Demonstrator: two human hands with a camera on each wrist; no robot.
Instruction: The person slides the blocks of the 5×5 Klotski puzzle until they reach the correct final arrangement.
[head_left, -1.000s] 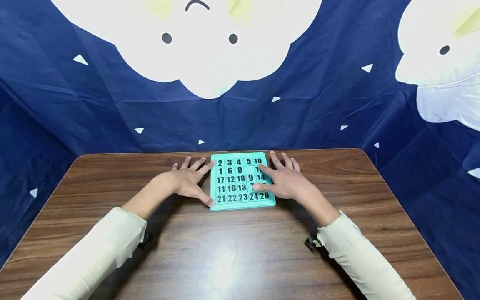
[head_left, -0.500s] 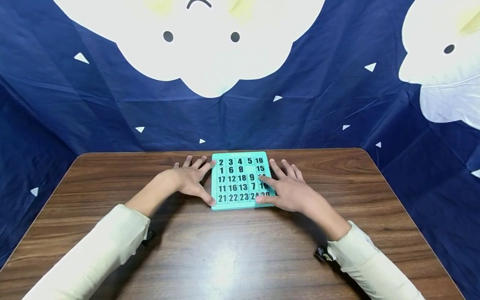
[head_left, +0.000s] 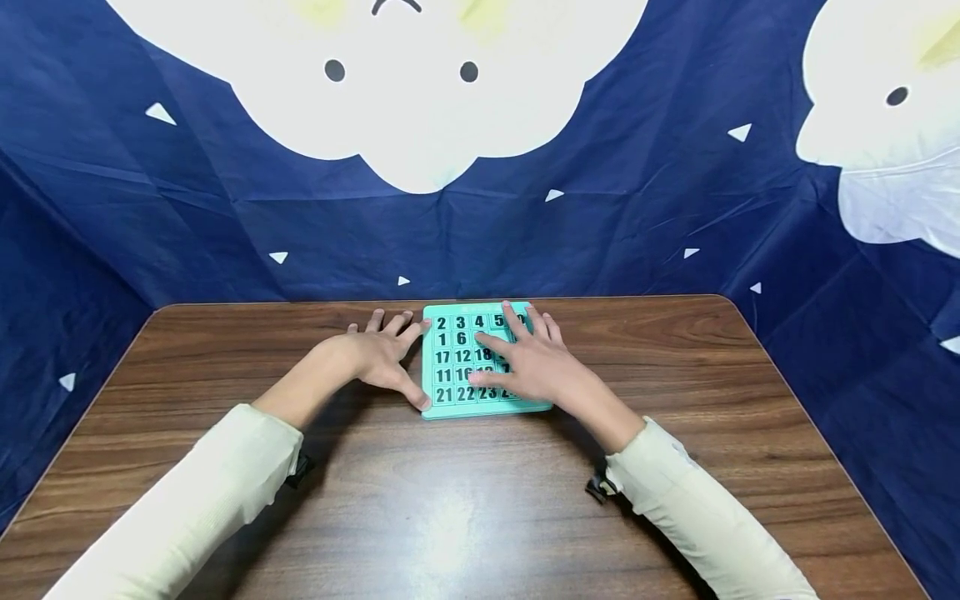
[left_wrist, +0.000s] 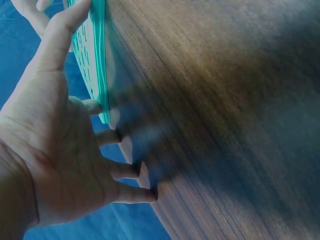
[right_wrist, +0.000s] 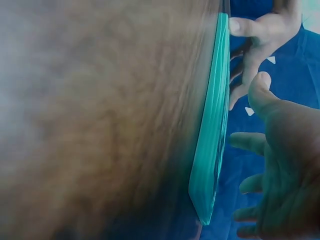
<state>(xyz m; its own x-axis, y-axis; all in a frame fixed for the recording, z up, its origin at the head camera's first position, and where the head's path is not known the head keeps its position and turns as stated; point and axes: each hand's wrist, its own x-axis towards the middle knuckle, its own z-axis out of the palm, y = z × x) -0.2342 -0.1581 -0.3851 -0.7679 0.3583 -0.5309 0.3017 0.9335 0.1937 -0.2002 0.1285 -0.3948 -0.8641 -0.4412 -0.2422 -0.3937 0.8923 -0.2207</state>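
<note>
A turquoise sliding number puzzle (head_left: 453,407) lies flat near the table's far edge, with rows of black-numbered tiles. My left hand (head_left: 371,358) is spread along its left side, thumb at the near left corner and index finger at the upper left edge. Over the puzzle's right half stretches my right hand (head_left: 536,364), fingers extended, its index fingertip at the tile after 6 in the second row. It hides most of the right-hand tiles. In the right wrist view, the right hand (right_wrist: 295,165) faces the puzzle's side (right_wrist: 212,135); whether the index finger touches a tile is hard to tell.
The brown wooden table (head_left: 450,517) reaches toward me, with a bright light reflection on it. A dark blue curtain (head_left: 480,242) with white cloud shapes hangs behind the table's far edge and at the sides.
My right hand first moved slightly right and nearer, uncovering the 15 tile. It has since moved left across the puzzle, now covering its right columns. My left hand stays at the left edge.
</note>
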